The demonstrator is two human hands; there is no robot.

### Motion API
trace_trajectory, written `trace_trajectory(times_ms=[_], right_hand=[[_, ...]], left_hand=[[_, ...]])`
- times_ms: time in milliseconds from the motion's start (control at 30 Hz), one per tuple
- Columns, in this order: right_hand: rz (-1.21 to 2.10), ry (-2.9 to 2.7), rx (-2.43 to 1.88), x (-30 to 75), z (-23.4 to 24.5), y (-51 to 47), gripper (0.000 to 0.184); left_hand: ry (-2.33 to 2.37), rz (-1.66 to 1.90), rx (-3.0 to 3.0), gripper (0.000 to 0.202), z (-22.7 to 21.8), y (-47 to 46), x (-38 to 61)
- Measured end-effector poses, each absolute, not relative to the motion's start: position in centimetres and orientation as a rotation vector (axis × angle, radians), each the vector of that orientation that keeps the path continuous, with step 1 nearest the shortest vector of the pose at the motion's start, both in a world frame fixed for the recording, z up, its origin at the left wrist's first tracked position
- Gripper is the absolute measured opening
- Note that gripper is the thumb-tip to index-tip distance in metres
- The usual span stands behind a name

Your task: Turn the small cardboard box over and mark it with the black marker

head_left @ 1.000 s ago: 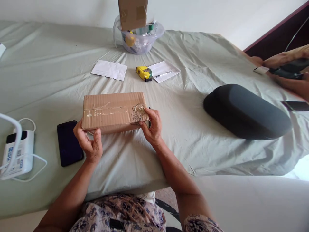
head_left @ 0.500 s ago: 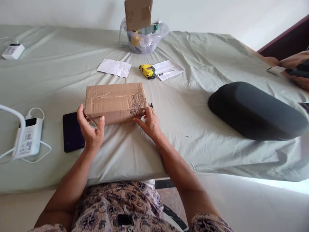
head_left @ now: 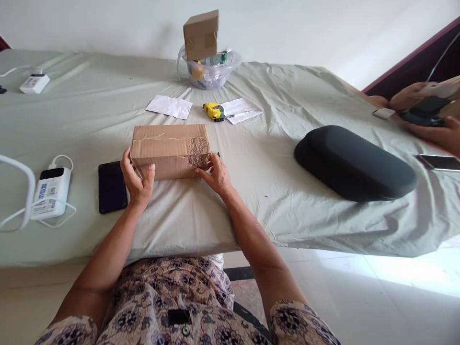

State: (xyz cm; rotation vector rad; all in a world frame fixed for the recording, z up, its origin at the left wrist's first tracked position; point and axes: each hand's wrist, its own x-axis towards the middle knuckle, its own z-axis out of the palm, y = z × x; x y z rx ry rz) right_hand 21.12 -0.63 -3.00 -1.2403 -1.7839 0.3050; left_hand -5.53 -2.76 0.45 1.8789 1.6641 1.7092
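A brown cardboard box rests on the cloth-covered table in front of me, with dark tangled lines over its right end. My left hand grips the left end, thumb against the front face and fingers around the side. At the opposite end, my right hand is closed on the lower right corner, its thumb and fingers bent against the cardboard. A small black tip pokes out beyond the right fingers; what it belongs to is hidden. Just left of my left hand lies a dark phone.
Behind the box are a yellow tape measure, papers and a pen. A plastic basket holds another carton. A black case lies right, a white power bank left. Another person's hands hold a dark object.
The view has shifted, bringing more of the other person's hands in at the right. Both my hands keep their places on the box.
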Motion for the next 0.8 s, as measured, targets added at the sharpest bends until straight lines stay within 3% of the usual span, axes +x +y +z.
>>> trace_trajectory(times_ms=[267, 500, 600, 800], right_hand=[[0.101, -1.913, -1.364, 21.2, -2.7, -0.6, 0.065], [0.043, -2.014, -1.631, 20.7, -2.7, -0.9, 0.089], [0.059, -2.025, -1.655, 20.8, -3.1, -0.8, 0.087], [0.091, -1.982, -1.489, 21.3, -3.6, -0.4, 0.073]], left_hand=[[1.605, 1.64, 1.77, 0.089, -0.2, -1.9, -5.3], [1.58, 1.579, 1.635, 0.106, -0.4, -1.7, -5.0], [1.604, 1.522, 1.586, 0.112, -0.4, -1.6, -5.1], [1.519, 1.622, 1.54, 0.087, -0.6, -1.3, -5.8]])
